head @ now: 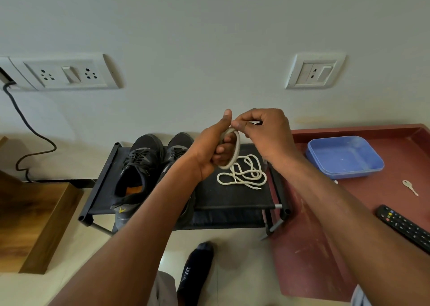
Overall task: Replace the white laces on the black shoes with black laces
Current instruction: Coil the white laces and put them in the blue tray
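Note:
Two black shoes stand side by side on a low black rack (232, 198); the left shoe (137, 168) shows black laces, and my left forearm hides most of the right shoe (178, 146). A white lace is wound in a coil (235, 152) around the fingers of my left hand (209, 152), thumb pointing up. My right hand (260, 131) pinches the end of that lace just above the coil. A second white lace (244, 174) lies loose on the rack, right of the shoes.
A reddish-brown table (314, 247) at the right carries a blue plastic tub (344, 156), a key (410, 187) and a black remote (404, 226). Wall sockets and a black cable (30, 128) are at the left. A wooden step (35, 219) stands left. My socked foot (197, 268) is below.

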A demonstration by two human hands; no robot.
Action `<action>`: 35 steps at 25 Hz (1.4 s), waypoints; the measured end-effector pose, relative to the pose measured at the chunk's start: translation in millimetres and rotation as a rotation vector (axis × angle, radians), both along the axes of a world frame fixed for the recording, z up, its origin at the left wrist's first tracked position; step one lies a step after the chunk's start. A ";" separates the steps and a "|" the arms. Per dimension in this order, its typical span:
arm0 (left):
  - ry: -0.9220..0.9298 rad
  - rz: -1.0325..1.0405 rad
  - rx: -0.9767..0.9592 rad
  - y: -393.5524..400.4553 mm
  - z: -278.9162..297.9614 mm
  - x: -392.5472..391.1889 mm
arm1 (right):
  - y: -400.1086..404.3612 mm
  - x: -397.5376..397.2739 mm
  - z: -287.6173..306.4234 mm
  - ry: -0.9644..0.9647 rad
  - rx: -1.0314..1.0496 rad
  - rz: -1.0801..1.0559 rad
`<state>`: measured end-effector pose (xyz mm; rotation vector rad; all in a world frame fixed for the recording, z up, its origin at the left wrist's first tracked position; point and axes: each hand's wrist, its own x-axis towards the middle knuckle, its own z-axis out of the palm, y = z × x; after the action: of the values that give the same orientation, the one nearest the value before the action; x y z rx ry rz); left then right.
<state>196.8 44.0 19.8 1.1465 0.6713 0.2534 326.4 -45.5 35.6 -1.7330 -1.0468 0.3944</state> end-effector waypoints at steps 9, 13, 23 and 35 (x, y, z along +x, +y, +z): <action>-0.196 0.158 -0.236 0.9 -4.2 5.1 | -4.0 1.3 3.6 0.353 -0.091 0.191; -0.242 0.143 -0.290 1.6 -3.9 4.4 | -1.0 2.0 -0.8 0.151 -0.027 0.131; -0.255 0.039 -0.099 10.5 4.8 -0.8 | -5.5 17.3 10.2 -0.087 0.010 0.124; -0.045 0.039 0.418 -68.1 -19.2 95.2 | -45.7 129.5 -22.1 0.354 -0.045 -0.382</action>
<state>291.9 -24.1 0.7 1.5220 0.6174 0.4670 455.8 -91.2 13.5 -1.7739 -0.4445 0.4595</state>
